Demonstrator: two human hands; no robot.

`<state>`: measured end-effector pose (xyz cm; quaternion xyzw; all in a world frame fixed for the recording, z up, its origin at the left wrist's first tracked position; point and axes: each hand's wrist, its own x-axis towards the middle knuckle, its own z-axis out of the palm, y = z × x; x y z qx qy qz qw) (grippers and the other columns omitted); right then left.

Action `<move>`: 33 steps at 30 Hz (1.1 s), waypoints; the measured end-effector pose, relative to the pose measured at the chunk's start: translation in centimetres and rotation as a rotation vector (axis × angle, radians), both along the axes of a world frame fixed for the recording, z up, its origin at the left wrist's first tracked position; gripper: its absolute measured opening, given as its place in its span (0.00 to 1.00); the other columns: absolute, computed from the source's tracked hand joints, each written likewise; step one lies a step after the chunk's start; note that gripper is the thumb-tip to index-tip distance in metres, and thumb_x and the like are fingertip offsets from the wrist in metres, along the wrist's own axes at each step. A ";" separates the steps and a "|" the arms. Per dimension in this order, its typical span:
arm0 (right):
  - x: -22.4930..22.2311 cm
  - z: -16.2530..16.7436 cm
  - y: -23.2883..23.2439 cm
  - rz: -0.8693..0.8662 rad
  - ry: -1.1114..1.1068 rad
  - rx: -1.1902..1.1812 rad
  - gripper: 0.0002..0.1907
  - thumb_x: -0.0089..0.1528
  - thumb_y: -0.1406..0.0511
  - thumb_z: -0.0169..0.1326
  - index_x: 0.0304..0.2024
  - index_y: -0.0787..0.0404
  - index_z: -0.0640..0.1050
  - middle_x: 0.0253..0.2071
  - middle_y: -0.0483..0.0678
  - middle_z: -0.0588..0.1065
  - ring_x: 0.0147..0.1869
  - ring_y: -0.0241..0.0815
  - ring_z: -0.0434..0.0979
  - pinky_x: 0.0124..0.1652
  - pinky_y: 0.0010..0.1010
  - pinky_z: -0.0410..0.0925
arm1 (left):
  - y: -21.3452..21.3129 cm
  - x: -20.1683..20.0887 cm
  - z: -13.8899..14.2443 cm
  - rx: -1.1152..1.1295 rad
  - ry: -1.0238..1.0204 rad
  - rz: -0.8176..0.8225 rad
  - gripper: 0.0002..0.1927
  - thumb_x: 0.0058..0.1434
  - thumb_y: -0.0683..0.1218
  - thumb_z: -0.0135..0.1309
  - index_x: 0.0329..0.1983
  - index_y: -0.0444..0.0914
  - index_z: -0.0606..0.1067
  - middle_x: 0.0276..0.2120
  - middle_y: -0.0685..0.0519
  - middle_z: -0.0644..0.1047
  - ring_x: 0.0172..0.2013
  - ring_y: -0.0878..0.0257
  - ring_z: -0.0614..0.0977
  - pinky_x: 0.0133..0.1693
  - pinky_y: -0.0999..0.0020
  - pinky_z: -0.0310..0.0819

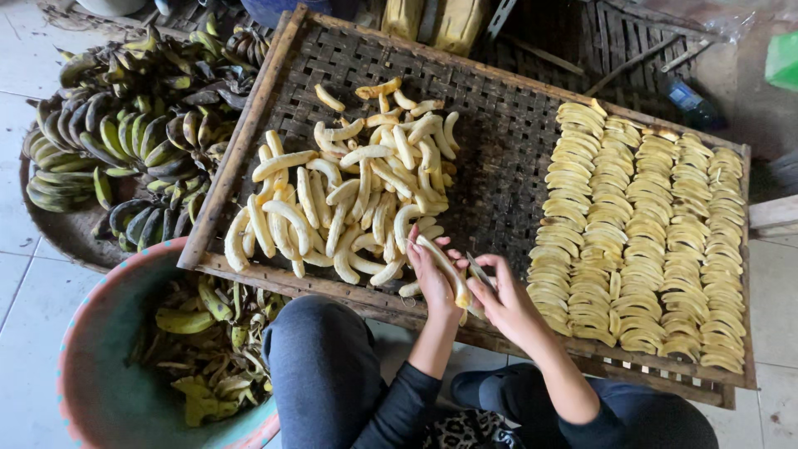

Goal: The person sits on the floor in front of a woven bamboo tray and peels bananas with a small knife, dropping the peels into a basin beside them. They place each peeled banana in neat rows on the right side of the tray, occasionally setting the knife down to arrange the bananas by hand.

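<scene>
Peeled banana [445, 270] — pale yellow, curved, left hand [432, 278] grip clamped around it, right hand [507, 303] grip pinching knife [480, 271].

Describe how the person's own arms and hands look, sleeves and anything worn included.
Both hands are bare: the left hand and the right hand show no gloves, and no rings or watch can be made out. Dark charcoal long sleeves are pushed up toward the elbows, the left sleeve and the right sleeve, leaving the forearms uncovered.

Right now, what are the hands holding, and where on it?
Left hand grips a peeled banana around its middle. Right hand holds a knife by its handle.
</scene>
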<state>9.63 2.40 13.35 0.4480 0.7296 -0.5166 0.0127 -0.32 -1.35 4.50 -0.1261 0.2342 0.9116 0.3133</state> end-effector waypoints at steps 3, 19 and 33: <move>2.9 1.7 -3.3 0.057 0.098 0.365 0.19 0.68 0.65 0.49 0.62 0.55 0.67 0.27 0.47 0.70 0.27 0.38 0.72 0.31 0.30 0.68 | -0.5 -0.2 1.7 -0.056 0.022 0.052 0.19 0.76 0.56 0.36 0.66 0.46 0.61 0.40 0.51 0.72 0.27 0.66 0.75 0.22 0.73 0.70; 5.5 0.2 -4.9 0.242 0.121 0.523 0.24 0.67 0.64 0.47 0.67 0.54 0.68 0.35 0.53 0.81 0.33 0.49 0.82 0.35 0.40 0.72 | -2.0 0.0 5.1 -0.024 0.090 0.048 0.18 0.76 0.56 0.38 0.62 0.44 0.64 0.40 0.50 0.73 0.24 0.66 0.73 0.20 0.73 0.67; 4.9 -3.3 -2.1 0.315 0.256 0.675 0.26 0.65 0.67 0.46 0.67 0.58 0.63 0.48 0.56 0.81 0.42 0.55 0.85 0.37 0.41 0.76 | -1.6 1.6 3.8 0.096 0.000 -0.121 0.16 0.76 0.52 0.38 0.62 0.41 0.65 0.37 0.49 0.74 0.30 0.62 0.79 0.33 0.65 0.81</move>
